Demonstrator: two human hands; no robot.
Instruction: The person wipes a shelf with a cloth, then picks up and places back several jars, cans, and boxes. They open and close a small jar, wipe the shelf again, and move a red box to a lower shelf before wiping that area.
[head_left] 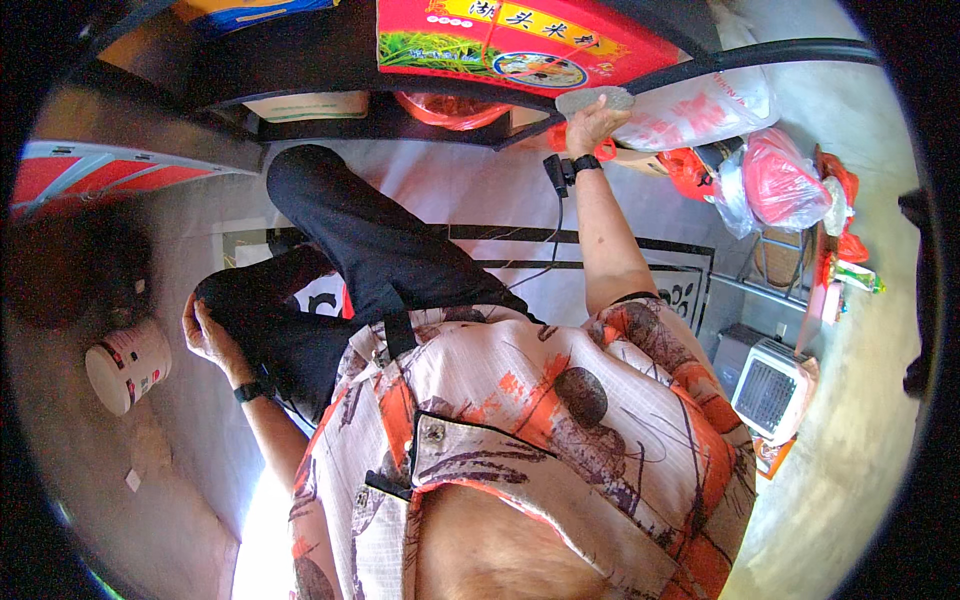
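Observation:
My right hand (pixel 594 128) reaches up to the edge of a dark shelf (pixel 440 92), its fingers closed on a flat, rounded grey cloth-like pad (pixel 585 99). The pad is pressed close to the shelf's front rim, below a red box (pixel 620 38). Whether it is a folded cloth or a scouring pad I cannot tell. My left hand (pixel 207 338) lies against my bent knee in black trousers (pixel 262 315), fingers stretched along it and holding nothing. Some of its fingers are hidden by the knee.
Right of my right hand, filled plastic bags (pixel 782 180) sit by the wall above a metal rack (pixel 770 285). A white appliance with a dark grille (pixel 768 392) is lower right. On the left stand a white bucket (pixel 128 366) and a red-panelled unit (pixel 100 178). A cable (pixel 558 235) hangs from my right wrist.

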